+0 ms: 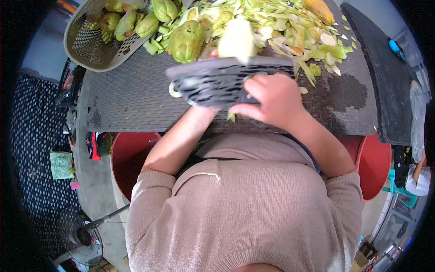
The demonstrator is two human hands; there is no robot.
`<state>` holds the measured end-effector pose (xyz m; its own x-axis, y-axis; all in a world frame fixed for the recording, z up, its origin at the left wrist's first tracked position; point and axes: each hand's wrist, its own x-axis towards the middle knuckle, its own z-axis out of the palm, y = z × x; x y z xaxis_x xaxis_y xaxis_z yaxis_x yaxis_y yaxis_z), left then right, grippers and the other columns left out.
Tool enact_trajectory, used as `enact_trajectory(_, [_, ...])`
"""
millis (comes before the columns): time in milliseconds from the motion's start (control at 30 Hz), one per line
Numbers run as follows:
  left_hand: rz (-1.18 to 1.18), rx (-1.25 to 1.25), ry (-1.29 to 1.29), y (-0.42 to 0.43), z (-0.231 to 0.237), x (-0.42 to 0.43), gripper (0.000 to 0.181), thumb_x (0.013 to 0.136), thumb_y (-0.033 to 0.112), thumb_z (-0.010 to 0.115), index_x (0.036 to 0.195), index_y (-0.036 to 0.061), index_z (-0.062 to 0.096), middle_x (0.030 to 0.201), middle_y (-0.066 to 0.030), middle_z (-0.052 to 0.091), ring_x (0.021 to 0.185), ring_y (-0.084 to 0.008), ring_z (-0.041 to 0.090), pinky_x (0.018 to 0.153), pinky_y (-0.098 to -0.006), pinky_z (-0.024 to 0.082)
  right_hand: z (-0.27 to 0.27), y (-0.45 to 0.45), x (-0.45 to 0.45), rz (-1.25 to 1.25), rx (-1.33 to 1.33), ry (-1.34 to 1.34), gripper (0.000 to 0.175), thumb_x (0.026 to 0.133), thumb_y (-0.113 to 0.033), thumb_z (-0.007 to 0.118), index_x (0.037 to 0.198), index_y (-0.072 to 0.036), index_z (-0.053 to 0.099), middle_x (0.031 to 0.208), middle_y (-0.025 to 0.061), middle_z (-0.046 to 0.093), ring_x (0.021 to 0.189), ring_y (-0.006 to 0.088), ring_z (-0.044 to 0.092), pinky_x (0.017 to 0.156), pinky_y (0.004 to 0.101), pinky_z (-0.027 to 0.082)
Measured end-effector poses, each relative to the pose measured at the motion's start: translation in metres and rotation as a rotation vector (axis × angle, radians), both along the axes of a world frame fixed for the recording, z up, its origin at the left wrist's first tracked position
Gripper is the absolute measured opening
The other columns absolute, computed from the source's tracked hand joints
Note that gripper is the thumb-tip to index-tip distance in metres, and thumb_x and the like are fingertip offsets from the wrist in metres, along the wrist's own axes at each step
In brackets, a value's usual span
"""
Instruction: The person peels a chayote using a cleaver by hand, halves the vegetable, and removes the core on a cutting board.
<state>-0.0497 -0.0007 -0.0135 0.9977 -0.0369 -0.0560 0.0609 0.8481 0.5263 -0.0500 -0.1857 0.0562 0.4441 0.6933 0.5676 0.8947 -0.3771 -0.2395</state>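
Observation:
My right hand (pixel 275 97) grips the right end of a broad, dark, streaked tool (pixel 214 83). It is blurred and looks like a wide blade, but its exact kind cannot be told. My left hand (pixel 213 53) is mostly hidden behind this tool; only a fingertip shows past its upper edge, and what the hand holds cannot be told. Just beyond the tool's upper edge is a pale peeled chayote (pixel 238 39), also blurred. An unpeeled green chayote (pixel 187 42) lies to its left. Heaped green and pale peelings (pixel 282 23) spread behind and to the right.
A plastic basket (pixel 102 66) at the far left holds several chayotes. A yellowish chayote (pixel 319 12) lies among the peelings. Dark woven matting (pixel 129 98) covers the table, and a black board (pixel 390 102) stands right. Red tubs (pixel 375 166) sit below the edge; a fan (pixel 83 236) is lower left.

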Motion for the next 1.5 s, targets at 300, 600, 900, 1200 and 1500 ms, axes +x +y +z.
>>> enact_trajectory(300, [0.094,0.165,0.106,-0.006,-0.001,-0.005,0.053,0.095,0.053,0.039,0.125,0.0105,0.051,0.125,-0.0093,0.055,0.113,-0.0249,0.053,0.099,-0.0437,0.042,0.003,0.006,0.004,-0.083,0.038,-0.083,0.047,0.068,-0.051,0.072,0.07,-0.008,0.054,0.062,0.0062,0.05,0.057,0.0265,0.056,0.052,0.0378,0.043])
enact_trajectory(600, [0.001,0.132,0.003,-0.005,0.027,-0.006,0.07,0.088,0.061,0.038,0.137,0.0104,0.04,0.125,-0.0178,0.054,0.102,-0.0376,0.06,0.078,-0.0505,0.053,-0.014,-0.082,0.118,-0.833,0.332,0.274,0.058,0.087,-0.06,0.05,0.08,-0.004,0.062,0.068,0.0136,0.061,0.065,0.0334,0.059,0.06,0.0406,0.045])
enact_trajectory(900, [0.013,0.182,0.056,-0.009,0.03,-0.007,0.066,0.092,0.058,0.034,0.138,0.0118,0.038,0.133,-0.0138,0.049,0.116,-0.0328,0.053,0.095,-0.053,0.045,0.011,-0.028,0.038,-0.279,0.391,0.423,0.039,0.085,-0.044,0.065,0.082,-0.005,0.061,0.064,0.0091,0.056,0.055,0.0184,0.049,0.053,0.0316,0.041])
enact_trajectory(1200, [-0.086,0.107,-0.048,-0.009,0.038,-0.012,0.063,0.091,0.054,0.048,0.135,0.0081,0.045,0.125,-0.0126,0.055,0.11,-0.0257,0.056,0.096,-0.0402,0.045,0.01,-0.001,-0.016,0.027,-0.049,0.106,0.049,0.073,-0.056,0.065,0.07,-0.009,0.053,0.065,0.0064,0.056,0.06,0.0277,0.06,0.055,0.0383,0.046])
enact_trajectory(1500, [0.071,0.205,0.015,-0.005,-0.007,-0.003,0.055,0.091,0.049,0.047,0.126,0.007,0.051,0.124,-0.0122,0.056,0.109,-0.0268,0.055,0.096,-0.0418,0.045,0.006,-0.01,-0.001,-0.056,0.055,0.102,0.047,0.075,-0.054,0.066,0.073,-0.008,0.055,0.067,0.0076,0.056,0.06,0.0291,0.058,0.053,0.039,0.045])
